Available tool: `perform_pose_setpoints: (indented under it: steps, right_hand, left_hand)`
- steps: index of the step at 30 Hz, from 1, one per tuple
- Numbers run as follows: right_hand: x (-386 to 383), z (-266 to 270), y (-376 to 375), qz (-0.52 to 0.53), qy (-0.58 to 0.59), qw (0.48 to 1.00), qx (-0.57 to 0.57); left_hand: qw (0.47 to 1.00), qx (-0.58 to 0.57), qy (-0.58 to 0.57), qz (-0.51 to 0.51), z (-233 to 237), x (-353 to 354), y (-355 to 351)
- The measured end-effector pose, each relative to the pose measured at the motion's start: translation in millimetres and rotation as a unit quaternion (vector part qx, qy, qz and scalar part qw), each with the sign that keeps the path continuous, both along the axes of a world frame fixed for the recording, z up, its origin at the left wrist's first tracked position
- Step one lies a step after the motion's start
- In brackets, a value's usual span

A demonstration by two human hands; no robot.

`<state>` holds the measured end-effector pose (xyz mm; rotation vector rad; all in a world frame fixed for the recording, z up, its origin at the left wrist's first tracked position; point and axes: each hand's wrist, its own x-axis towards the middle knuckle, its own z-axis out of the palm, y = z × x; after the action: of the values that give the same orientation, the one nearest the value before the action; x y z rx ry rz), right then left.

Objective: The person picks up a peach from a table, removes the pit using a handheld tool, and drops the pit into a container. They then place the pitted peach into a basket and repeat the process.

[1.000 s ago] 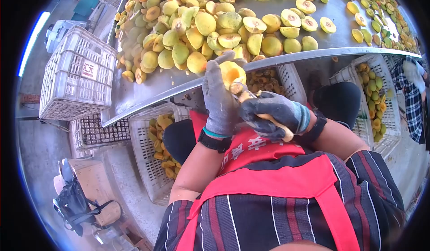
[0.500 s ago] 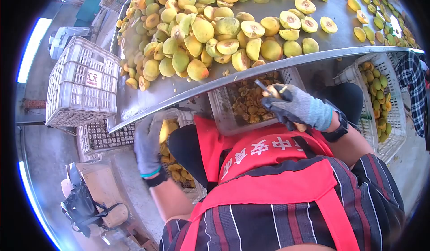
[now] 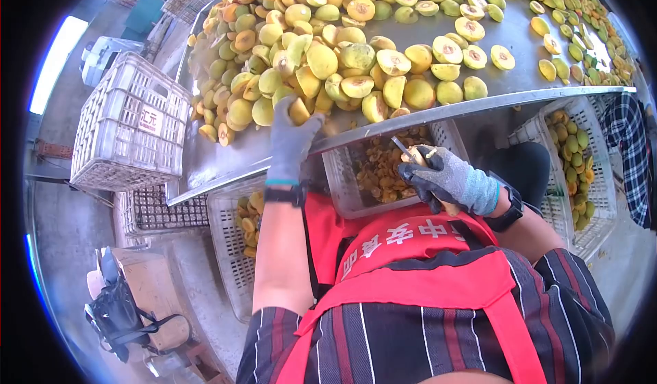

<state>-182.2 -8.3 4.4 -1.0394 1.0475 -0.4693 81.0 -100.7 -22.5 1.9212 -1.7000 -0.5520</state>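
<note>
My left hand (image 3: 292,137), in a grey glove, reaches over the metal table's front edge, its fingers around a yellow fruit half (image 3: 299,111) at the border of the fruit pile (image 3: 274,55). My right hand (image 3: 438,178), in a grey and dark glove, is closed on a tool with a thin metal blade (image 3: 400,146) and a light handle that shows below the fist. Beneath that hand, a crate (image 3: 349,196) holds orange-brown fruit pieces (image 3: 383,172).
The metal table (image 3: 233,168) has a raised front rim. A white crate (image 3: 126,124) stands at its left end. Below are a crate of fruit halves (image 3: 229,261) and, at right, a crate of green-yellow fruit (image 3: 602,199). A person's checked sleeve (image 3: 626,158) shows far right.
My left hand has moved up and right from beside the lower left crate to the fruit pile and closed around a fruit half. My right hand has hardly moved.
</note>
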Motion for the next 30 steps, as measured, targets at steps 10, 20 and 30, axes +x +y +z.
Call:
perform_pose_setpoints:
  steps: [10,20,30]
  right_hand:
    - [37,24,-15,-0.004,0.017,0.966,-0.26]
    - [49,16,-4,-0.003,0.111,0.918,-0.382]
    - [40,22,-3,0.162,0.174,0.87,-0.432]
  left_hand:
    - [0.628,0.001,0.759,-0.173,28,-48,71]
    - [0.805,-0.114,0.576,-0.087,23,-75,85]
    - [0.842,0.08,0.515,-0.14,40,-57,81]
